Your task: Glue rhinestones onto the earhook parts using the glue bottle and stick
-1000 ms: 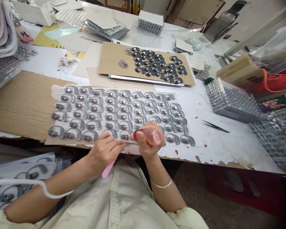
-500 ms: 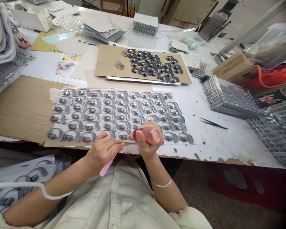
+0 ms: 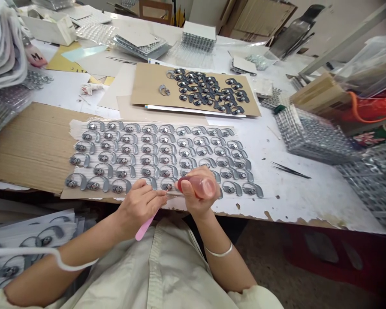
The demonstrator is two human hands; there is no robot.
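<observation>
My left hand (image 3: pixel 143 204) is closed round a slim tool with a flat pink handle (image 3: pixel 144 227). The tool's tip is by a grey curved hook-shaped piece (image 3: pixel 167 185) with a shiny round part, in the front row. In my right hand (image 3: pixel 201 201) is a squeeze bottle (image 3: pixel 201 186) of reddish liquid, tilted with its narrow end toward that same piece. Whether the nozzle touches the piece I cannot tell. Rows of similar grey pieces lie on a ridged pale board (image 3: pixel 138 168) under and beyond my hands; my right hand covers some.
Behind the board, a brown cardboard sheet (image 3: pixel 151 77) carries many darker pieces. Black tweezers (image 3: pixel 291 170) lie at right, near stacked clear trays (image 3: pixel 309 133). Bare cardboard (image 3: pixel 28 146) lies at left. A pink bottle (image 3: pixel 35 56) stands at the back left. The table's front edge (image 3: pixel 276 218) is chipped.
The whole view has shifted slightly. My right hand and the bottle have tipped a little; both hands stay at the same piece with the same holds.
</observation>
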